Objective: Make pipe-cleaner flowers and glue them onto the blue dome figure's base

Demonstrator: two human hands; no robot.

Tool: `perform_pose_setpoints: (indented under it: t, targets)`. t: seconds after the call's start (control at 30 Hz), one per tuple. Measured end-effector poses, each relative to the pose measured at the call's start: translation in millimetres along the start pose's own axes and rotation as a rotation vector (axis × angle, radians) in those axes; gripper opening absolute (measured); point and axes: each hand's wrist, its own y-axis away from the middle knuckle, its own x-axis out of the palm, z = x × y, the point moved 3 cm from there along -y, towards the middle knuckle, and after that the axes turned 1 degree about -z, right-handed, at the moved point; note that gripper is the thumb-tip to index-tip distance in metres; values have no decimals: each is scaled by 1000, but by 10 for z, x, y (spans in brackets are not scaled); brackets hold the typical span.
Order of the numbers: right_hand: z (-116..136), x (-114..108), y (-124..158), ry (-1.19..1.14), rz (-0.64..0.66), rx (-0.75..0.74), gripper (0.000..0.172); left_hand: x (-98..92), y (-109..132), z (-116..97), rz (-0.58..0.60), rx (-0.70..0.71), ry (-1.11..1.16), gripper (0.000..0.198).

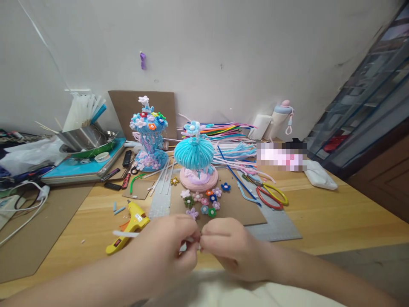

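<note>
Both hands meet at the near edge of the counter (335, 221). The left hand (166, 251) and the right hand (231, 251) each pinch a white pipe cleaner (125, 233) between closed fingertips. The grip of both hands is shut on it where they touch. One free end of the pipe cleaner sticks out to the left, above the yellow glue gun (129, 226).

Hazards, as judged from this position:
- The free end hangs just over the glue gun. If the nozzle is hot, fibres could scorch or stick. Whether the gun is powered cannot be told.
- The small pipe-cleaner flowers (203, 202) lie loose just beyond the knuckles. A forward sweep of either hand would scatter them.
- The blue domed model on a pink base (195, 160) stands behind the flowers. A push could tip it or dent its loops.
- The scissors (271, 195) lie open-handled to the right, near the right wrist's outward path.

Clearance:
- The nearest open room is the bare wood to the right of the grey cutting mat (281, 228).
- To the left, brown cardboard (38, 230) and white cables (22, 209) cover the surface.
- The taller blue flowered model (148, 136) and the pipe-cleaner stock (230, 136) sit near the wall, well apart from the hands.
</note>
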Motion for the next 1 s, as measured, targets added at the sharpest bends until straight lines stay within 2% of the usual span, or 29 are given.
perform_pose_setpoints:
  t: [0.07,0.1,0.13,0.17,0.2,0.27,0.33,0.4,0.5,0.57,0.63,0.7,0.8,0.9,0.97,1.0]
  targets:
    - [58,-16,8,227,45,-273,21,34,-40,79,258,-147,276,12]
    - [72,-14,16,284,53,-357,19,47,-49,102,388,-192,389,12]
    - [72,-11,21,292,51,-381,18,44,-55,114,475,-218,462,13]
    - [56,-8,22,245,37,-339,20,22,-60,119,499,-230,487,14]
    - [26,-6,21,153,4,-236,22,-19,-68,118,446,-226,464,15]
    - [-67,12,35,-109,-90,83,25,-129,-70,85,216,-164,312,18]
    - [-152,68,77,-411,-166,407,23,-207,-40,2,3,-14,109,18]
    - [-187,148,114,-690,-180,625,25,-198,2,-73,-76,148,-58,17]
    - [-177,236,131,-971,-156,756,27,-98,39,-85,-91,258,-223,20]
    - [-168,258,132,-1032,-147,786,27,-39,45,-62,-115,281,-299,18]
    - [-160,248,129,-990,-138,776,27,-9,43,-49,-130,286,-300,16]
    - [-146,189,113,-802,-142,682,25,-8,33,-46,-120,240,-190,15]
    - [-65,45,59,-335,-111,318,22,-4,6,-33,-35,71,96,12]
    - [47,-41,42,108,-5,-155,21,99,-29,26,204,-163,482,10]
    - [71,-55,65,289,40,-357,17,197,-49,70,383,-301,735,10]
    - [66,-54,80,322,49,-398,15,240,-56,85,468,-347,829,11]
